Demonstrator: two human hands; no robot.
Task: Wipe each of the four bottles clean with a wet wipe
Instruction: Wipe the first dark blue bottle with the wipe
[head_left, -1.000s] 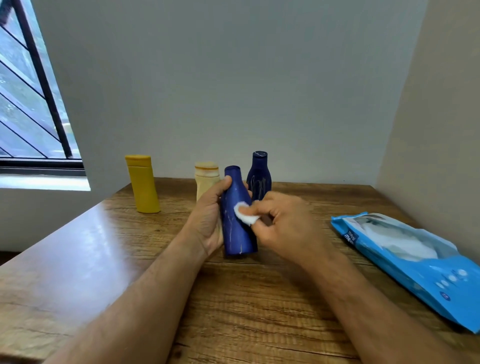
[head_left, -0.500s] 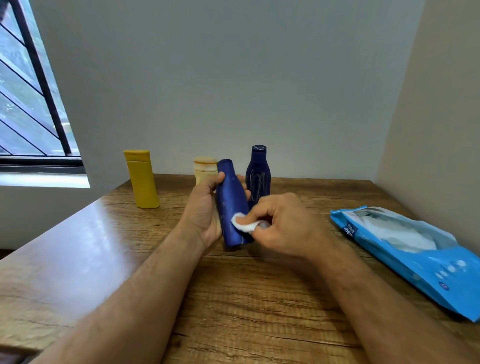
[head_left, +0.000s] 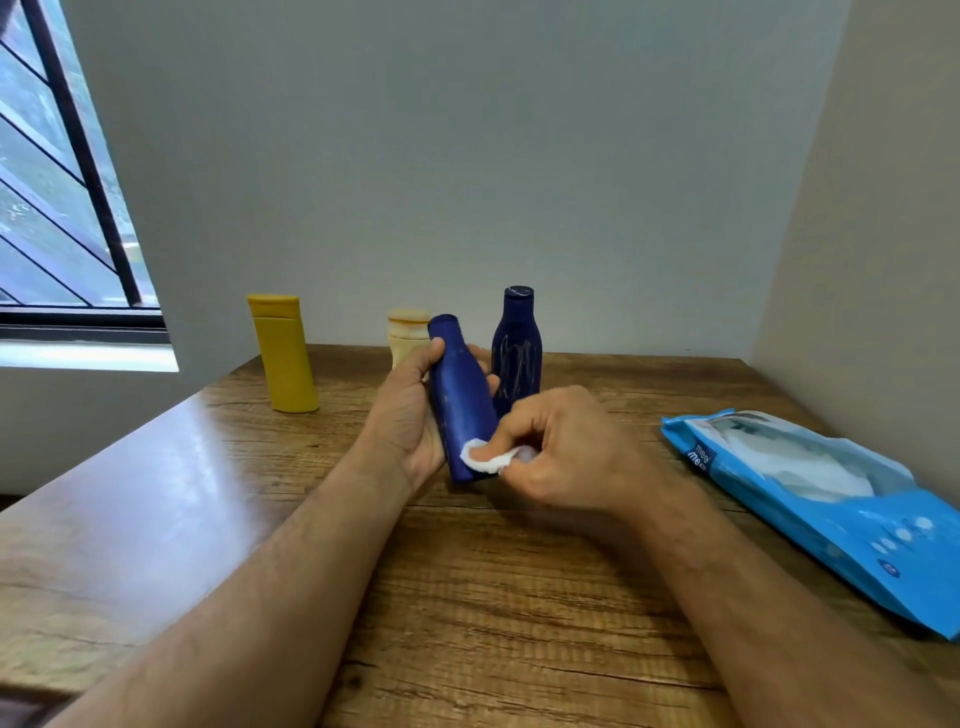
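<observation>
gripping the blue bottle (head_left: 462, 400) around its middle, the left hand (head_left: 408, 421) holds it tilted, cap leaning to the far left, base low near the middle of the table (head_left: 467, 597); whether the base touches the wood cannot be told. the right hand (head_left: 566, 452) has its fingers curled, pinching a small wad of white wipe (head_left: 485, 457) against the lower side of that bottle.

three more bottles stand upright along the far edge of the table, close to the back wall: a yellow bottle (head_left: 284, 353) toward the far left corner, a cream bottle (head_left: 406, 332) partly hidden behind the left hand's thumb and the held bottle, and a dark blue bottle (head_left: 517, 348) just behind the held one, with pale streaks on its front.

a light blue pack of wipes (head_left: 831, 514) lies flat along the right edge of the table, its top torn open, near the side wall and well apart from the right hand.

bare wood spreads from the hands to the near edge, crossed only by the two forearms, and a wide glossy stretch runs to the left edge below the window (head_left: 57, 208).
</observation>
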